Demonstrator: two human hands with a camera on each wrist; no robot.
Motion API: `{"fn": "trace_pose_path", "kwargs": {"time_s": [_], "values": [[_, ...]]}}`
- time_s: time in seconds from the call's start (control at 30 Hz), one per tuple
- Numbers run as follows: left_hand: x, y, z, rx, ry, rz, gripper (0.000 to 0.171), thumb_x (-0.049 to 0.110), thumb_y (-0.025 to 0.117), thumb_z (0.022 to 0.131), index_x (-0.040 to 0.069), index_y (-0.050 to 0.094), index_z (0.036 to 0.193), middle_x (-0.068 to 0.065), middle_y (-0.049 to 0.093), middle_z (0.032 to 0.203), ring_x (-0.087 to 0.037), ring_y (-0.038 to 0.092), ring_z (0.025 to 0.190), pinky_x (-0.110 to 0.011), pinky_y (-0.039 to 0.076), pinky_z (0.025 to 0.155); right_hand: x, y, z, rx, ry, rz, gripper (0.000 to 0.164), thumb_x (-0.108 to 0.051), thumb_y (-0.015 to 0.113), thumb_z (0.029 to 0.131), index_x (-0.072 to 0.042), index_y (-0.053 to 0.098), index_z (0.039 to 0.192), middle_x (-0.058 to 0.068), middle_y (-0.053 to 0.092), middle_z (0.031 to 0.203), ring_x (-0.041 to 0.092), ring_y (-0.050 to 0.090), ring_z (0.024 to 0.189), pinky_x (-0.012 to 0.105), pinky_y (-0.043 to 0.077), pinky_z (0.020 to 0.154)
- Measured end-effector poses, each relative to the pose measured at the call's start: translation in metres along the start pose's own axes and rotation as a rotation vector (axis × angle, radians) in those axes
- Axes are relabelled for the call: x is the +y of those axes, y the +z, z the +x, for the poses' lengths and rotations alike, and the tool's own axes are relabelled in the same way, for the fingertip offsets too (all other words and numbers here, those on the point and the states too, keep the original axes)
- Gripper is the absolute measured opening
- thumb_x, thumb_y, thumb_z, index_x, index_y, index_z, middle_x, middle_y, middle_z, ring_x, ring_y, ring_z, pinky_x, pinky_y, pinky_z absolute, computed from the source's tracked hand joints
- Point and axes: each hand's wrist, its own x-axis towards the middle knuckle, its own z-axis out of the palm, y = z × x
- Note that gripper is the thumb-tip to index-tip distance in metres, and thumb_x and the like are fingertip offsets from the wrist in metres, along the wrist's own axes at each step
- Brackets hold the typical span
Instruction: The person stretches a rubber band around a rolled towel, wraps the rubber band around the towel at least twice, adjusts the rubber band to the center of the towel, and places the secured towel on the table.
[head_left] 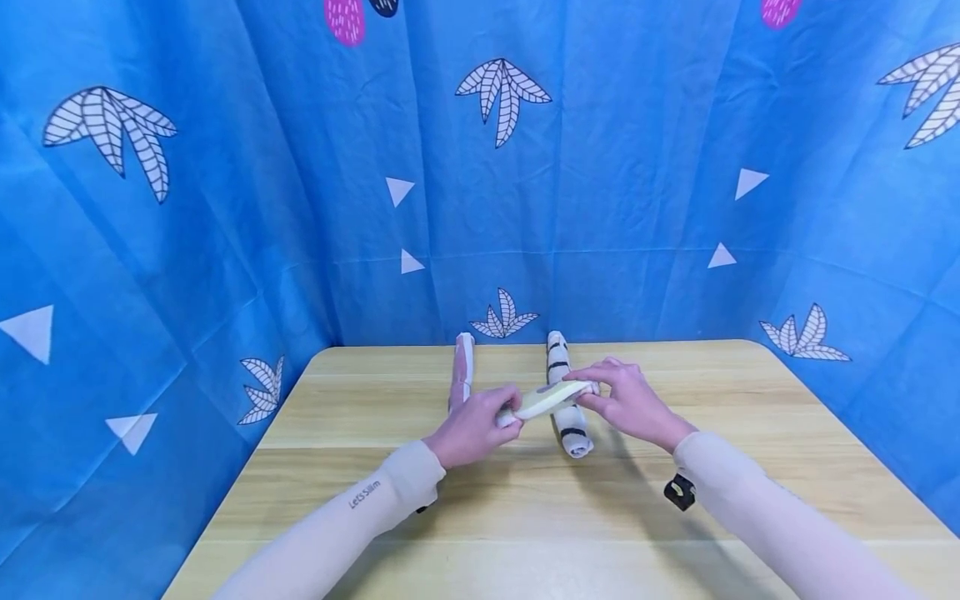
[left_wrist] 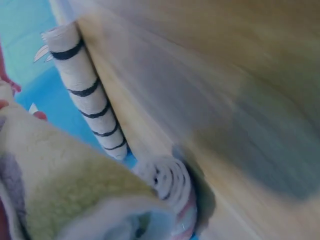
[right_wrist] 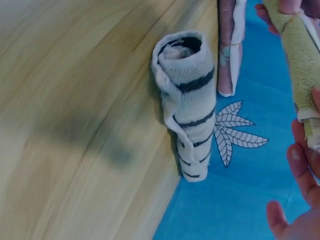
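Between my hands is a rolled yellow-green towel (head_left: 543, 401), held in the air over the table and slightly tilted. My left hand (head_left: 474, 427) grips one end, and my right hand (head_left: 628, 402) pinches the other. Behind it, a white rolled towel with black stripes (head_left: 575, 427) lies on the table, partly covered by the held roll in the head view. A pink and white rolled towel (head_left: 461, 371) lies farther left, its near end hidden behind my left hand. In the right wrist view, the held towel (right_wrist: 302, 62) is at the right edge, with fingers (right_wrist: 300, 162) around its lower end.
The wooden table (head_left: 525, 533) extends to a blue curtain (head_left: 630, 167) with leaf and triangle prints, which hangs behind and along both sides. A small black device (head_left: 679, 492) sits by my right wrist. Both forearms wear light sleeves (head_left: 337, 521).
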Motion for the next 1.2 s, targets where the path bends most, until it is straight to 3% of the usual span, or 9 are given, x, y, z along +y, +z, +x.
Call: {"fn": "trace_pose_path", "kwargs": {"time_s": [0.13, 0.33, 0.47, 0.57, 0.67, 0.83, 0.9, 1.03, 1.2], "values": [[0.001, -0.005, 0.001, -0.044, -0.111, -0.207, 0.020, 0.020, 0.071, 0.092, 0.025, 0.054, 0.103, 0.006, 0.071, 0.103, -0.010, 0.063, 0.088, -0.030, 0.052, 0.085, 0.000, -0.002, -0.002, 0.033, -0.134, -0.002, 0.045, -0.013, 0.077, 0.088, -0.019, 0.067, 0.131, 0.004, 0.068, 0.127, 0.027, 0.059, 0.118, 0.053, 0.037, 0.099], [-0.004, -0.006, 0.004, -0.112, -0.226, -0.492, 0.024, 0.019, 0.072, 0.092, 0.021, 0.053, 0.106, -0.001, 0.074, 0.110, -0.013, 0.066, 0.096, -0.031, 0.053, 0.085, 0.009, 0.001, -0.005, 0.177, -0.397, -0.208, 0.058, -0.009, 0.085, 0.079, -0.024, 0.066, 0.132, 0.009, 0.064, 0.131, 0.028, 0.059, 0.118, 0.052, 0.042, 0.097], [-0.005, -0.006, 0.004, -0.162, -0.243, -0.605, 0.024, 0.014, 0.069, 0.094, 0.016, 0.052, 0.111, -0.007, 0.074, 0.103, -0.017, 0.066, 0.089, -0.030, 0.052, 0.076, 0.011, 0.003, -0.004, 0.216, -0.459, -0.287, 0.058, -0.006, 0.087, 0.073, -0.021, 0.069, 0.127, 0.009, 0.068, 0.124, 0.027, 0.060, 0.112, 0.046, 0.043, 0.090], [-0.004, -0.006, 0.003, -0.174, -0.241, -0.627, 0.024, 0.014, 0.068, 0.095, 0.015, 0.051, 0.112, -0.009, 0.074, 0.103, -0.017, 0.066, 0.089, -0.031, 0.051, 0.076, 0.012, 0.003, -0.004, 0.234, -0.474, -0.303, 0.055, -0.003, 0.087, 0.071, -0.019, 0.071, 0.121, 0.007, 0.070, 0.115, 0.026, 0.061, 0.106, 0.044, 0.042, 0.084], [0.001, -0.005, 0.000, -0.135, -0.208, -0.486, 0.028, 0.021, 0.073, 0.093, 0.020, 0.052, 0.112, -0.001, 0.071, 0.107, -0.014, 0.065, 0.092, -0.030, 0.052, 0.080, 0.011, 0.003, -0.003, 0.232, -0.457, -0.294, 0.050, -0.003, 0.087, 0.073, -0.018, 0.072, 0.118, 0.005, 0.071, 0.110, 0.024, 0.061, 0.103, 0.044, 0.041, 0.084], [0.010, -0.004, -0.007, -0.021, -0.030, 0.002, 0.036, 0.025, 0.078, 0.089, 0.028, 0.056, 0.118, 0.007, 0.066, 0.120, -0.010, 0.066, 0.103, -0.031, 0.054, 0.094, 0.008, 0.001, -0.002, 0.223, -0.386, -0.268, 0.043, -0.006, 0.085, 0.076, -0.018, 0.073, 0.116, 0.002, 0.071, 0.105, 0.021, 0.060, 0.101, 0.044, 0.038, 0.086], [0.011, -0.003, -0.008, 0.022, 0.045, 0.145, 0.038, 0.022, 0.077, 0.090, 0.027, 0.058, 0.123, 0.006, 0.067, 0.124, -0.010, 0.068, 0.106, -0.031, 0.054, 0.096, 0.006, 0.000, -0.002, 0.229, -0.366, -0.273, 0.042, -0.007, 0.084, 0.077, -0.017, 0.073, 0.115, 0.002, 0.071, 0.104, 0.021, 0.060, 0.099, 0.045, 0.037, 0.086], [0.013, -0.003, -0.010, 0.073, 0.131, 0.290, 0.040, 0.018, 0.075, 0.090, 0.023, 0.061, 0.127, 0.002, 0.070, 0.120, -0.012, 0.071, 0.101, -0.030, 0.056, 0.092, 0.004, -0.001, -0.001, 0.243, -0.349, -0.300, 0.038, -0.009, 0.084, 0.077, -0.017, 0.074, 0.113, 0.002, 0.072, 0.102, 0.021, 0.061, 0.097, 0.046, 0.036, 0.085], [0.018, -0.004, -0.008, 0.063, 0.151, 0.386, 0.031, 0.019, 0.076, 0.089, 0.020, 0.064, 0.118, 0.001, 0.071, 0.111, -0.012, 0.072, 0.090, -0.029, 0.058, 0.086, 0.002, 0.000, 0.001, 0.248, -0.330, -0.327, 0.035, -0.009, 0.083, 0.078, -0.019, 0.076, 0.111, 0.000, 0.074, 0.100, 0.020, 0.062, 0.094, 0.047, 0.034, 0.083]]}}
